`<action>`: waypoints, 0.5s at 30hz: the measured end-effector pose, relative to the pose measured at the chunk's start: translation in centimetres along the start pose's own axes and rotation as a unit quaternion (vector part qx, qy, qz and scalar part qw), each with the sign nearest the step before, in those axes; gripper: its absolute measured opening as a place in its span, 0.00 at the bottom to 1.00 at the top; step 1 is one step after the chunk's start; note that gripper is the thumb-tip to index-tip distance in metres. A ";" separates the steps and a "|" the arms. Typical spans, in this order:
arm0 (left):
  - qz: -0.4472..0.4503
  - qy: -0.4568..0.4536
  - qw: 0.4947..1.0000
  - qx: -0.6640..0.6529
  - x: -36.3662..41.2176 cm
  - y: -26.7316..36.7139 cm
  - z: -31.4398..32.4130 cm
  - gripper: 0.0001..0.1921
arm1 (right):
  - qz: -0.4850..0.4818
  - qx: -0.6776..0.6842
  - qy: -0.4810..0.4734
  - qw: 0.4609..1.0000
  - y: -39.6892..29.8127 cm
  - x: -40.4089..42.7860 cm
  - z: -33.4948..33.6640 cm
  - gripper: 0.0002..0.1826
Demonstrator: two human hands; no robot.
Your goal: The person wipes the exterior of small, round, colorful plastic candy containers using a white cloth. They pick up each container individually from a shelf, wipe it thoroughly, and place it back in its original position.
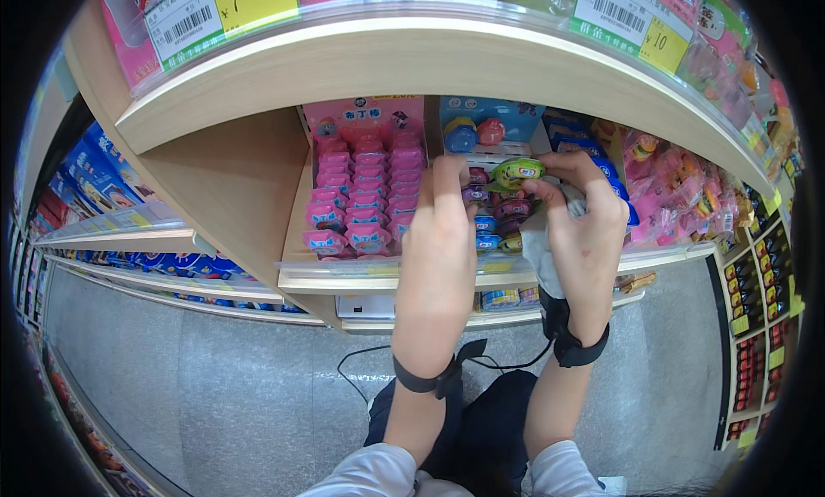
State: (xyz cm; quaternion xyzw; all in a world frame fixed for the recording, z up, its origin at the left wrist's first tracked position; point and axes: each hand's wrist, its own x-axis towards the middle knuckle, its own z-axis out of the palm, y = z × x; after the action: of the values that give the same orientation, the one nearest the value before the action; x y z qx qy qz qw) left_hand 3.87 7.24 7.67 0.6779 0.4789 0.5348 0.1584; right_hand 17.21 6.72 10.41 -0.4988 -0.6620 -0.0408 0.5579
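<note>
My right hand [583,220] pinches a green wrapped candy [517,172] between thumb and fingers, above a blue display box [515,113] of candies on the shelf. A pale cloth [544,249] hangs from under that palm. My left hand [441,220] reaches over the left side of the same box, with its fingers bent by the red and purple candies; whether they touch or hold one is hidden. A blue candy [461,139] and a red candy [491,132] lie at the back of the box. Both wrists wear black straps.
Left of my hands stands a pink display box [364,113] with rows of pink packs [367,203]. Blue packs and bagged gummy candies [677,187] lie to the right. The upper shelf's edge [438,58] overhangs. A clear rail [348,269] lines the front; a black cable [361,352] hangs below.
</note>
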 end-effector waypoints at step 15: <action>0.021 0.003 0.999 -0.040 -1.0 -1.8 0.1 0.18 | 0.040 -0.050 -0.076 0.995 1.4 -2.7 2.0 0.08</action>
State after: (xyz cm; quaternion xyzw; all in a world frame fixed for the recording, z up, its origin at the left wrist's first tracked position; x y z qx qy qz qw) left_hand 3.15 7.33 5.75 0.6791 0.4435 0.5588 0.1727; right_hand 16.49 7.00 6.80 -0.5539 -0.6791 -0.0135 0.4814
